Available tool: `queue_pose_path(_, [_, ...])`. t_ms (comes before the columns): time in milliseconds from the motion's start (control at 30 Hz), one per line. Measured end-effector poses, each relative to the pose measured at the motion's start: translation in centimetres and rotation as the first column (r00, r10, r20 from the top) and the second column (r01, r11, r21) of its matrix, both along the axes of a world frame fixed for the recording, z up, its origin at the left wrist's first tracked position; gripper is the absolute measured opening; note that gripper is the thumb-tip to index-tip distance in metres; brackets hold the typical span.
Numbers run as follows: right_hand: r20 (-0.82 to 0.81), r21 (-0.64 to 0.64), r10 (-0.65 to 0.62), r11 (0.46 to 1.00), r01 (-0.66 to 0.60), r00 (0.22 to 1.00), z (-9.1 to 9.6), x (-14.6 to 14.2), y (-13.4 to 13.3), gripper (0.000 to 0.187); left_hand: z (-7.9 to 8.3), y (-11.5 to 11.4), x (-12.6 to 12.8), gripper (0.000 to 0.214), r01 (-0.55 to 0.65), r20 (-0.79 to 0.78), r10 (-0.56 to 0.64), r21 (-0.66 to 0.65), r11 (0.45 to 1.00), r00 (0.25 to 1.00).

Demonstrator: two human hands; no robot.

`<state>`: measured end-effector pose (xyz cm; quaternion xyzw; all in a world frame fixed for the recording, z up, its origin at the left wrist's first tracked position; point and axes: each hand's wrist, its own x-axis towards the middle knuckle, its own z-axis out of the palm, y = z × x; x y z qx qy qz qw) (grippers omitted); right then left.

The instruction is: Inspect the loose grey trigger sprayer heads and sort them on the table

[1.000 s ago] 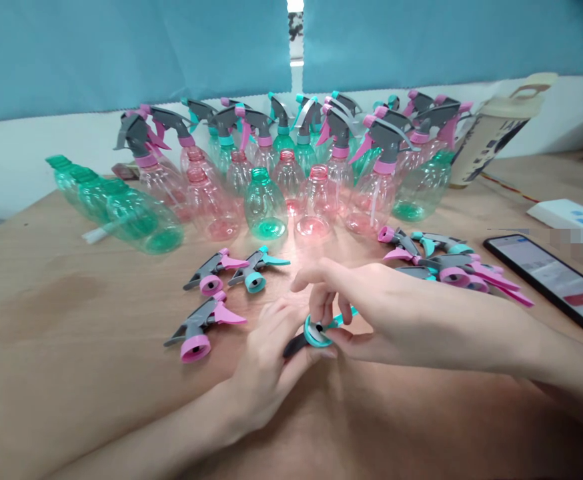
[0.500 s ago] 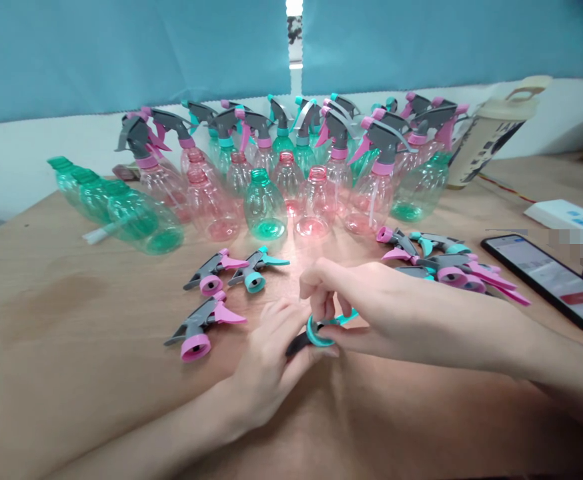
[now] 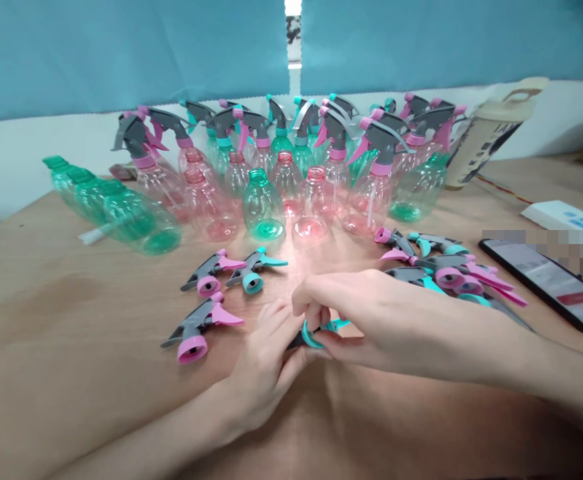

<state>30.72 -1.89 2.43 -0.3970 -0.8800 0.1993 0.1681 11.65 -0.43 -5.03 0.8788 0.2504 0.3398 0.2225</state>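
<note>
Close to the table's front, my left hand [image 3: 264,363] is closed round a grey and teal trigger sprayer head [image 3: 310,337], its teal collar facing up. My right hand [image 3: 371,323] bends over the same sprayer head, thumb and fingers pinched at the collar. Whether anything small sits between those fingertips is hidden. To the left lie loose sprayer heads: a pink-collared one [image 3: 199,330] nearest, another pink one [image 3: 209,273] behind it, and a teal one [image 3: 252,272]. More sprayer heads [image 3: 449,270] are heaped beyond my right wrist, partly covered by it.
Green and pink clear bottles stand across the back, such as an open green bottle [image 3: 264,210] and a pink bottle with sprayer [image 3: 371,200]. Several green bottles [image 3: 136,220] lean at left. A phone [image 3: 546,283], white box [image 3: 566,217] and cream tumbler [image 3: 491,133] are on the right.
My right hand has lowered slightly and turned over the collar, covering more of the sprayer head. My left hand keeps its hold. The view has shifted a little.
</note>
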Motion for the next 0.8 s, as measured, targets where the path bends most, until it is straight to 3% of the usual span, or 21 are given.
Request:
queue_pose_path(133, [0.008,0.008,-0.052,0.999,0.052,0.999,0.0,0.3,-0.1,0.015,0.3,0.1,0.3,0.023,-0.037,0.018,0.038,-0.003,0.999,0.999])
queue_pose_path(367, [-0.001,-0.046,0.036,0.998,-0.036,0.999,-0.1,0.3,-0.3,0.015,0.2,-0.3,0.2,0.024,-0.024,-0.004,0.025,0.059,0.998,1.000])
queue_pose_path(567, [-0.007,0.040,-0.120,0.992,0.120,0.993,-0.5,-0.4,0.2,0.005,0.2,0.4,0.0,0.014,-0.064,0.015,0.064,-0.001,0.998,0.998])
queue_pose_path(800, [0.006,0.019,0.008,1.000,-0.008,1.000,-0.2,0.3,0.1,0.012,0.3,0.2,-0.1,0.018,-0.056,-0.003,0.056,0.013,0.998,0.998])
